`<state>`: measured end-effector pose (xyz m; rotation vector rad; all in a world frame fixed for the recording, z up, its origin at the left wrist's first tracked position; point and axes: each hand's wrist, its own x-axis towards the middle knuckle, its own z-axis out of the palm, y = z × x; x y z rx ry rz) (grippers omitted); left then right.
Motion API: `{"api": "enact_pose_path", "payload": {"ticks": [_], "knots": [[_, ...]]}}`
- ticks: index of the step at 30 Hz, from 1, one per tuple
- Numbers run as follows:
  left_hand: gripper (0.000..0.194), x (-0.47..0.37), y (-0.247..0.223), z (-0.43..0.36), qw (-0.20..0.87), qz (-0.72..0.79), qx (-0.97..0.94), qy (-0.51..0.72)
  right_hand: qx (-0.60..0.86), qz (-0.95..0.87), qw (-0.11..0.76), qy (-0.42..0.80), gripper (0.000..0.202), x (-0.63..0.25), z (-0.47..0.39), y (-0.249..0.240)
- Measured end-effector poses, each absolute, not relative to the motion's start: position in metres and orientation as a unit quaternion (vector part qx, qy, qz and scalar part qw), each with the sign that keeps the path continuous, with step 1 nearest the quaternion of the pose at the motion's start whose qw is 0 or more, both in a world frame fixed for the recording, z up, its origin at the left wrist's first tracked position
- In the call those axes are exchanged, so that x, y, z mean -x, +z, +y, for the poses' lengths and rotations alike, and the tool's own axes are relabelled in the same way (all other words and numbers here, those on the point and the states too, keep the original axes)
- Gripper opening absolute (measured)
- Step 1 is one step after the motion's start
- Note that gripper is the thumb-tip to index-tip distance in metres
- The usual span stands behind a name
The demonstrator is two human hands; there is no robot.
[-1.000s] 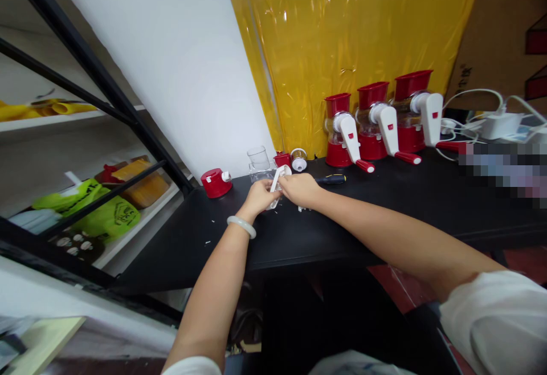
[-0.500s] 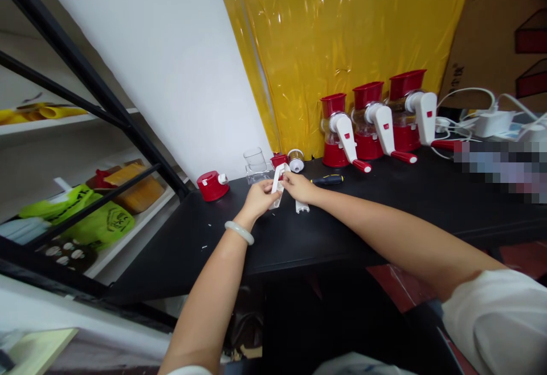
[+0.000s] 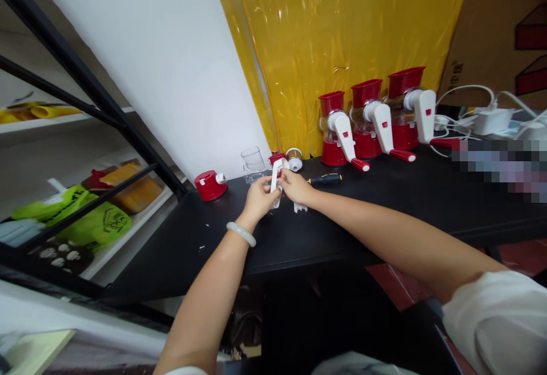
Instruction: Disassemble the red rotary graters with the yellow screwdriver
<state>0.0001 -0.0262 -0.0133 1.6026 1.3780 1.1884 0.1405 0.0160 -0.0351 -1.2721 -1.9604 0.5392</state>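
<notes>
Grasping a white shell [image 3: 276, 186] in the left hand [image 3: 257, 199], over the black table [image 3: 179, 238], with tabletop running toward the front edge and leftward past white scraps [image 3: 201, 247]. Touching its right side with the right hand [image 3: 294, 186], fingers bent; cannot tell what, if anything, between them. Hemmed in by screwdriver [image 3: 328, 179] and drum [image 3: 294, 159]. On the carton [image 3: 491, 39], blurred characters ending in ®; on the green bag [image 3: 105, 224], lettering too small to read. Held tilted: long, narrow, hollow, with red showing inside.
</notes>
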Motion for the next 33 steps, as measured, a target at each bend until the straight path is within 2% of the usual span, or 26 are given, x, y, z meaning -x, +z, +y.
{"api": "enact_pose_path", "payload": {"ticks": [3, 12, 21, 23, 26, 30, 33], "knots": [[0.046, -0.003, -0.014, -0.027, 0.313, 0.532, -0.625, 0.477, 0.500, -0.763, 0.361, 0.193, 0.018, -0.141, 0.006, -0.030], [0.052, 0.006, -0.014, -0.021, 0.300, 0.510, -0.598, 0.540, 0.495, -0.785, 0.342, 0.147, 0.029, -0.138, -0.009, -0.019], [0.053, 0.024, -0.012, -0.008, 0.332, 0.538, -0.602, 0.487, 0.355, -0.881, 0.239, 0.201, 0.008, -0.161, 0.015, -0.034], [0.051, 0.028, -0.013, -0.006, 0.321, 0.547, -0.610, 0.476, 0.343, -0.878, 0.255, 0.218, 0.008, -0.163, 0.020, -0.036], [0.044, 0.029, -0.012, -0.006, 0.312, 0.550, -0.621, 0.463, 0.360, -0.841, 0.338, 0.221, 0.013, -0.167, 0.033, -0.036], [0.030, 0.024, -0.006, -0.013, 0.319, 0.548, -0.644, 0.428, 0.392, -0.765, 0.462, 0.217, 0.040, -0.173, 0.049, -0.037], [0.025, 0.021, -0.002, -0.018, 0.325, 0.547, -0.660, 0.399, 0.372, -0.754, 0.479, 0.253, 0.061, -0.174, 0.052, -0.040]]}}
